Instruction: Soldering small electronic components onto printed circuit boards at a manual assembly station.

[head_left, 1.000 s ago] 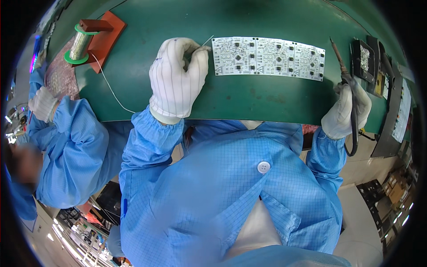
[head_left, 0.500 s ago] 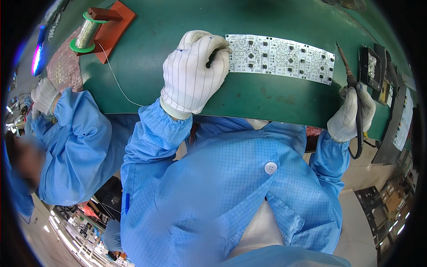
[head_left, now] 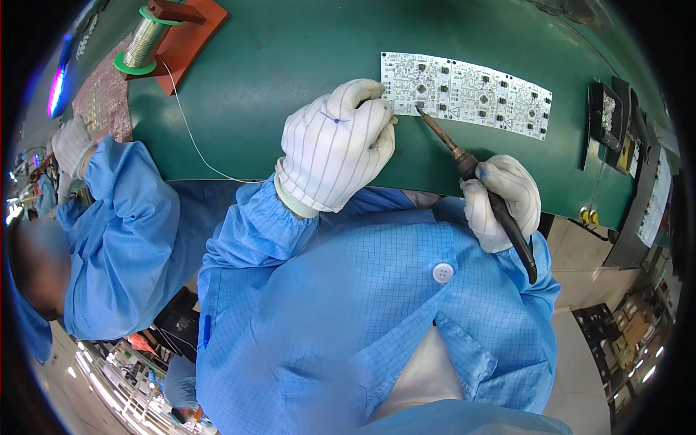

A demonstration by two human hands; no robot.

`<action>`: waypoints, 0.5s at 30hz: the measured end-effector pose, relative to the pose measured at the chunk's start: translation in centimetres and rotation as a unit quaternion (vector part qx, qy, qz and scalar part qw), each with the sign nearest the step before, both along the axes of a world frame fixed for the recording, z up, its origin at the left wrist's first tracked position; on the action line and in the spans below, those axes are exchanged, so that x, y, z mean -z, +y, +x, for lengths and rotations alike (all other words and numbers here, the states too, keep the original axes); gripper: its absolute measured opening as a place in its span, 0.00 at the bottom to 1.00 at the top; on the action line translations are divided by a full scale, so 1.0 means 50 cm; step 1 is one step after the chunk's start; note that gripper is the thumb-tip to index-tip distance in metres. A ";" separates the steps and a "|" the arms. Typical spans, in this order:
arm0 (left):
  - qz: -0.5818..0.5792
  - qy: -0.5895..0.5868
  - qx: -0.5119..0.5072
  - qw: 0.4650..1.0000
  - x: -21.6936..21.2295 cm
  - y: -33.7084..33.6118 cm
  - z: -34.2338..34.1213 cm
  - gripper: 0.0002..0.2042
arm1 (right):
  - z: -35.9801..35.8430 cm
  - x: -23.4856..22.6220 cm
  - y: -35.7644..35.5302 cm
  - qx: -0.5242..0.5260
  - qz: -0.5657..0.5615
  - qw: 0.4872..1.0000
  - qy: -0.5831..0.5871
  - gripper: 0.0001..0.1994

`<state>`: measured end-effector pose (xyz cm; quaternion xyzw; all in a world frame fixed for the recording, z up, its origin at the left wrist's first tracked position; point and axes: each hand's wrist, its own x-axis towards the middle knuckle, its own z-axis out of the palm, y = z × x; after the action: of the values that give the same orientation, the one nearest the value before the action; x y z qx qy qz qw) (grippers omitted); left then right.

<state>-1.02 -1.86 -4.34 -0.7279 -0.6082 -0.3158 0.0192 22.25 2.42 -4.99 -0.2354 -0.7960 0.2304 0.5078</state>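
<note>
Co-worker's gloved hand (head_left: 72, 145): far left, partly cut off by the picture's dark rim; it rests at the table edge beside a pinkish board (head_left: 101, 101) whose surface is too blurred to read.
Solder spool (head_left: 143, 42): grey wire wound between green flanges, seated on an orange-red wedge-shaped stand (head_left: 194, 36); the top of the stand is cut off by the frame.
Solder wire (head_left: 190, 134): thin, pale, running from the spool down over the table and disappearing under the left cuff; its free end is hidden by the glove.
Table (head_left: 290, 80): dark green matte mat, front edge bent by the lens.
Left hand (head_left: 337, 145): white pinstriped fabric glove, fingers curled closed at the left edge of the circuit board; what they pinch is hidden, so the held item cannot be told.
Circuit board (head_left: 467, 93): long white panel of repeated sections with small black components, lying flat on the mat, upper centre-right.
Soldering iron (head_left: 478, 185): metal tip touching the board's lower left area, black handle running down-right.
Right hand (head_left: 502, 199): white glove closed firmly around the iron's handle.
Black holders (head_left: 605, 123): right rim, distorted, details unclear.
</note>
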 end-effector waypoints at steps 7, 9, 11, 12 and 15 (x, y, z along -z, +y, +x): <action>-0.018 -0.016 -0.007 1.000 0.000 -0.005 0.002 0.08 | -0.003 -0.002 0.004 -0.030 -0.010 0.999 -0.033 0.16; -0.036 -0.023 -0.009 0.999 -0.003 -0.007 0.002 0.09 | -0.003 -0.001 0.003 -0.031 -0.018 0.999 -0.037 0.17; -0.040 -0.026 -0.008 0.999 -0.004 -0.007 0.004 0.09 | -0.003 -0.002 0.002 -0.026 -0.007 0.998 -0.051 0.17; -0.036 -0.025 -0.006 0.999 -0.004 -0.005 0.005 0.09 | -0.002 -0.002 0.002 -0.023 -0.002 0.998 -0.056 0.17; -0.037 -0.018 -0.002 0.999 -0.005 -0.004 0.006 0.08 | 0.000 -0.007 0.002 -0.030 -0.010 0.997 -0.063 0.17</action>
<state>-0.73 -2.06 -4.11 -0.7212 -0.6213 -0.3060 -0.0178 22.25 2.53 -4.66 -0.2305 -0.8310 0.2377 0.4469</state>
